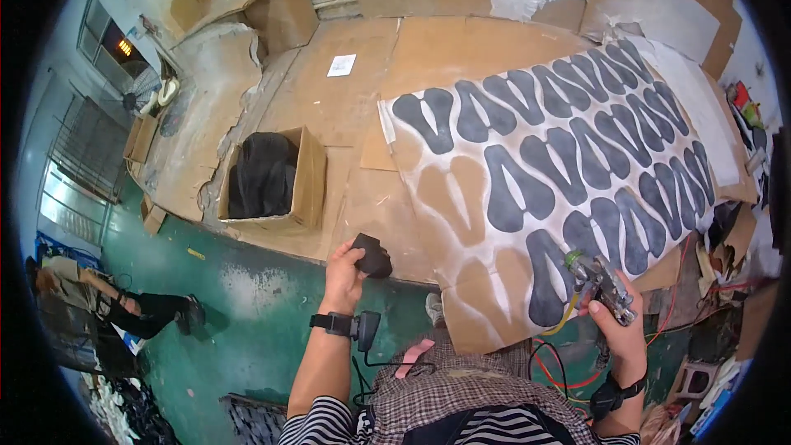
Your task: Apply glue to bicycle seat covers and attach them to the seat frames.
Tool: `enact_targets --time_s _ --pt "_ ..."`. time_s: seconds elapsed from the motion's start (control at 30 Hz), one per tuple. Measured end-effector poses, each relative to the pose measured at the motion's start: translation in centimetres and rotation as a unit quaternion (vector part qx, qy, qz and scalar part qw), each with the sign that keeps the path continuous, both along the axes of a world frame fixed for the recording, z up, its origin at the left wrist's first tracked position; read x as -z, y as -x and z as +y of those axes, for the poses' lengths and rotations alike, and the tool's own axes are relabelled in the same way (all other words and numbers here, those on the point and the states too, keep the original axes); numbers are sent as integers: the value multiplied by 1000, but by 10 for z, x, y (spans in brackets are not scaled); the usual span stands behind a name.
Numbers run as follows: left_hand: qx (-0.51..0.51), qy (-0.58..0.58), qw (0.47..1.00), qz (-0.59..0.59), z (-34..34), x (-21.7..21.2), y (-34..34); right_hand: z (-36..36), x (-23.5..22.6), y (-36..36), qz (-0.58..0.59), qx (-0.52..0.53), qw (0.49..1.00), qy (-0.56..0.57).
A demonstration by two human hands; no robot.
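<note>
My left hand [340, 274] is closed around a small dark piece [375, 257], perhaps folded sole-shaped pieces; their exact kind is hard to make out. It is held at the near edge of the cardboard-covered table. In my right hand [620, 328] is a metal spray gun [606, 287] with a yellowish hose, over the near edge of a paint-dusted cardboard sheet [461, 328]. Rows of dark grey insole-shaped pieces [512, 194] lie on that sheet in pairs. At its left side, bare brown sole-shaped patches [451, 202] are outlined by whitish overspray.
An open cardboard box [311, 181] holding black pieces [262, 175] stands left of the sheet. A white paper [341, 65] lies farther back. Red hose [577, 383] hangs by my right side. Another person [124, 305] sits at the far left, near a fan [142, 82].
</note>
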State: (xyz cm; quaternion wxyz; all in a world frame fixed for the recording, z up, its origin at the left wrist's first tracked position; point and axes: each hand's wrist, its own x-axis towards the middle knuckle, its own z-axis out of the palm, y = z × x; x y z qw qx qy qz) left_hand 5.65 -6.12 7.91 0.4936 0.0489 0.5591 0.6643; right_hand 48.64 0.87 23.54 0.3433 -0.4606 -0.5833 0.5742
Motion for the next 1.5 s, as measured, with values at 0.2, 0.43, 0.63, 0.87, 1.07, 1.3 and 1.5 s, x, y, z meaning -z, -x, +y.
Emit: enact_targets --time_s 0.2,0.43,0.63,0.87,1.07,1.3,1.5 --pt "-1 1 1000 -10 15 3 7 19 1 28 35 2 999 7" --pt "6 -7 1000 -28 24 11 13 36 -2 47 28 9 999 -11" --pt "-7 -3 999 -32 29 17 17 44 -1 44 11 15 1000 -7" --pt "-8 4 999 -33 39 16 18 58 -4 63 12 55 998 -19" --pt "-21 8 999 -38 37 19 21 62 -1 54 -5 48 999 -24" --pt "-15 9 999 -36 29 33 24 68 -7 81 41 34 998 -30" --pt "-27 9 999 -43 27 31 23 69 -1 68 30 106 993 -31"
